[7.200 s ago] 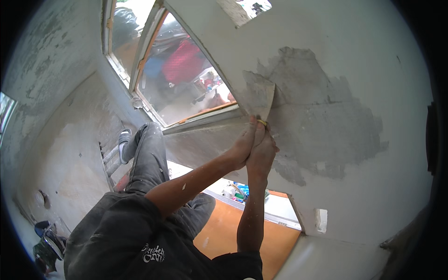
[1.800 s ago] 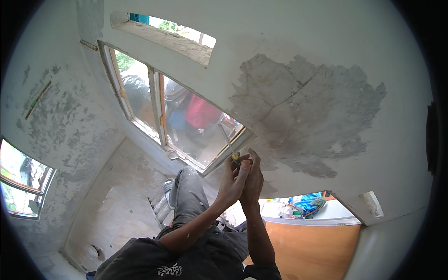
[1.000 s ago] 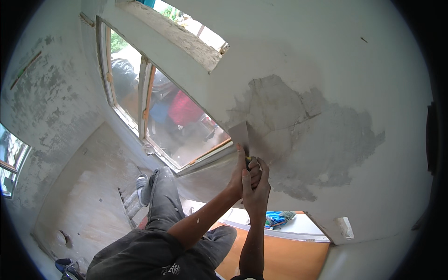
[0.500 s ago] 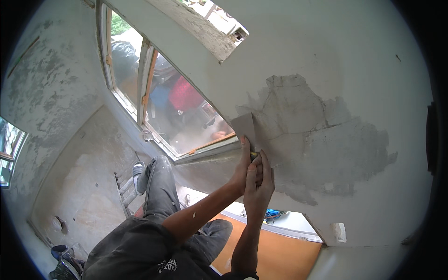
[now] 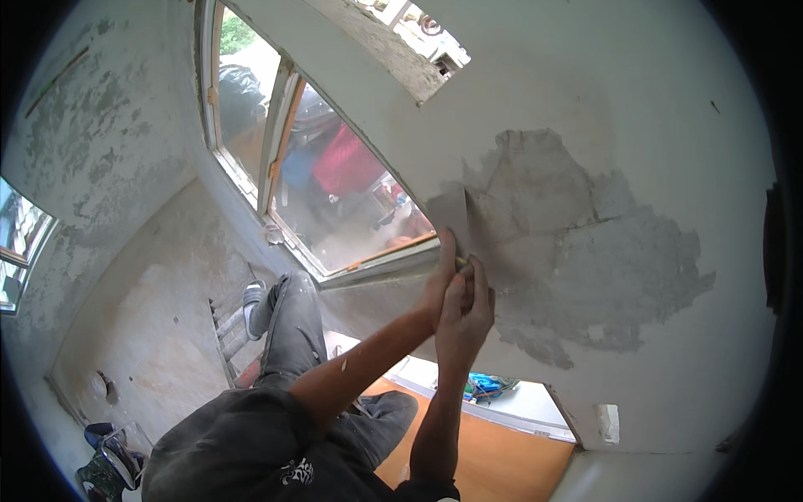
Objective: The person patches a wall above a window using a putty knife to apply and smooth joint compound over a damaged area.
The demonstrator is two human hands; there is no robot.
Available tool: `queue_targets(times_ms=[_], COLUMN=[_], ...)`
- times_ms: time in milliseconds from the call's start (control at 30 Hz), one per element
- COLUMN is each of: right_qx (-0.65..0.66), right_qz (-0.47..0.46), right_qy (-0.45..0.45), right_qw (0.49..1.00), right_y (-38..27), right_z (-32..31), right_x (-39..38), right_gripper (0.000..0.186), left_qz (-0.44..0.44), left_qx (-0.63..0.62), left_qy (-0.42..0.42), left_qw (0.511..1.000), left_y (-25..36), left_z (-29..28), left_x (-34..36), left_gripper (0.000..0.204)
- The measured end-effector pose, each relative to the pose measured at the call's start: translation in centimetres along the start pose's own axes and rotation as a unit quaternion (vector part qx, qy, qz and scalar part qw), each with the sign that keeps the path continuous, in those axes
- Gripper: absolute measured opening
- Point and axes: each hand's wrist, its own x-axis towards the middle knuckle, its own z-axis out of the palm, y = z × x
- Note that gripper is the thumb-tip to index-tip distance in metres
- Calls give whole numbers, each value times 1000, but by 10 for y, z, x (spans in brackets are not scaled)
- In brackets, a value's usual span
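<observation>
My left hand [image 5: 441,283] and my right hand [image 5: 469,314] are pressed close together on one scraper. Its wide, flat grey blade [image 5: 450,213] lies against the wall beside the window's lower corner. One finger of my left hand stretches onto the blade, while my right hand's fingers wrap round the handle, mostly hidden with a bit of yellow showing. A rough grey patch [image 5: 577,243] with cracks spreads over the pale wall [image 5: 669,125], right of the blade.
A framed window [image 5: 335,184] stands left of my hands, with an opening [image 5: 435,50] above. A slatted stool or ladder [image 5: 230,335] is by my sandalled foot [image 5: 253,305]. Below my hands lie an orange board [image 5: 493,443] and a blue bundle [image 5: 485,385]. A wall box recess [image 5: 607,422] sits lower right.
The view has shifted, so the wall and window appear farther right. The blade has slid slightly up along the wall, both hands still on the scraper.
</observation>
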Motion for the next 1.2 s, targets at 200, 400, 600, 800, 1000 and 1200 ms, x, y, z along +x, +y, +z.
queue_targets(times_ms=[200, 400, 600, 800, 1000, 1200], right_qx=[-28, -28, -16, -42, -27, -38], right_qz=[-16, -39, -63, -53, 6, -21], right_qy=[-20, -9, 24, -31, -45, -22], right_qw=[999, 999, 998, 997, 999, 999], right_y=[-14, -1, 1, -17, -14, 1], right_z=[-9, 5, 3, -6, -1, 4], right_x=[-5, 2, 10, 0, 9, 15], right_gripper=[36, 35, 37, 37, 38, 38], left_qz=[-24, 16, 80, 40, 66, 41], left_qx=[-66, -51, 84, 9, 36, -27], left_qy=[-100, -37, 82, -71, 54, 127], left_qw=[992, 998, 990, 997, 996, 991], left_y=[2, 6, 10, 11, 9, 5], left_z=[-4, -12, 17, -1, -5, 10], left_x=[-12, -2, -7, -13, 0, 9], left_gripper=[62, 63, 61, 62, 66, 62])
